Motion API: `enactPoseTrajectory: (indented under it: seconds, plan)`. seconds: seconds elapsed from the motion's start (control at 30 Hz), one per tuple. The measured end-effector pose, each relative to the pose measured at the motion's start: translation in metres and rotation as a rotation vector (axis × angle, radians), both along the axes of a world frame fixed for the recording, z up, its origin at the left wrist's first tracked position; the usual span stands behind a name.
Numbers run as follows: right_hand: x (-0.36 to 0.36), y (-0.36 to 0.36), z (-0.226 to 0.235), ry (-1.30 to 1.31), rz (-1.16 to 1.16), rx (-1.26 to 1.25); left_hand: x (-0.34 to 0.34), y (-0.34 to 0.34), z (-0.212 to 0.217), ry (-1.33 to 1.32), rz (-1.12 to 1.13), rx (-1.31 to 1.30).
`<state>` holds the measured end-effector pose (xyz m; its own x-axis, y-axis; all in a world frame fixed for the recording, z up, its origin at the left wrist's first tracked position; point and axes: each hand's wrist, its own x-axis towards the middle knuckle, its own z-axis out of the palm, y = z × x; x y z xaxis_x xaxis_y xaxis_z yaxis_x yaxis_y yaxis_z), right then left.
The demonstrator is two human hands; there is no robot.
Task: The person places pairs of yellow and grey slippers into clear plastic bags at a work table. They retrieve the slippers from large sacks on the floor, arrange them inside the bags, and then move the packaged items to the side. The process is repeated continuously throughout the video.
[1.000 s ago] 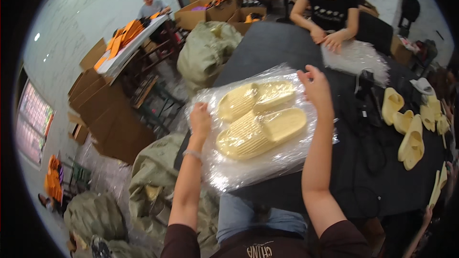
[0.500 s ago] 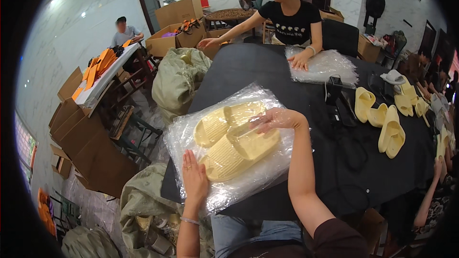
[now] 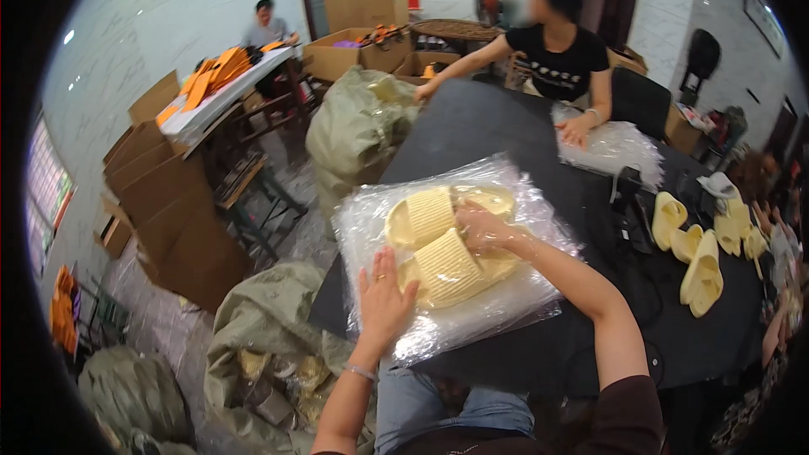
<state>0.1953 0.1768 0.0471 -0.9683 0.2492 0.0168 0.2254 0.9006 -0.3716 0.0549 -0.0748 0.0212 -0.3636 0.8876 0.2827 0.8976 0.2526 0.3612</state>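
From the head view, a pair of pale yellow slippers (image 3: 447, 244) lies sole-up inside a clear plastic bag (image 3: 451, 274) at the near edge of the black tabletop (image 3: 506, 131), one slipper overlapping the other. To seat them well, the bag should be kept flat and taut while the pair is squared up side by side, so that the film does not bunch under the soles; pressing out trapped air toward the open end would likely help. The left hand (image 3: 383, 303) lies palm down with fingers spread on the bag's near left corner, pinning it to the tabletop, its forearm rising from the lower edge; its grip is flat and open, closed on nothing. The right hand (image 3: 484, 232) is reached in over the slippers, wrist bent, fingers curled loosely on the upper slipper, seemingly under the film. More loose yellow slippers (image 3: 699, 244) wait well apart at the right, and a person in black (image 3: 560, 55) works at the far side.
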Motion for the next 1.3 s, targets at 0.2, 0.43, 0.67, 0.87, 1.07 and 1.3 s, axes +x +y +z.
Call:
enactPoseTrajectory:
  seconds: [0.2, 0.43, 0.67, 0.87, 1.07, 1.3]
  plan:
    - [0.034, 0.064, -0.058, 0.276, 0.082, 0.203, 0.001, 0.000, -0.003, -0.084, 0.035, 0.025]
    - [0.127, 0.083, 0.027, 0.279, -0.422, -0.239, -0.002, -0.008, -0.006, 0.002, 0.092, -0.022]
    - [0.136, 0.129, 0.117, 0.928, -0.837, 0.624, -0.005, -0.016, -0.010, 0.072, 0.129, -0.040]
    - [0.080, -0.020, 0.226, 0.749, -0.676, 0.401, 0.011, -0.002, 0.002, 0.230, 0.103, 0.117]
    - [-0.063, -0.110, 0.023, 0.623, -0.441, 0.093, -0.005, -0.027, -0.055, -0.193, -0.163, 0.419]
    - [-0.044, -0.104, -0.011, 0.266, -0.619, 0.019, 0.011, -0.006, -0.010, 0.227, 0.019, -0.231]
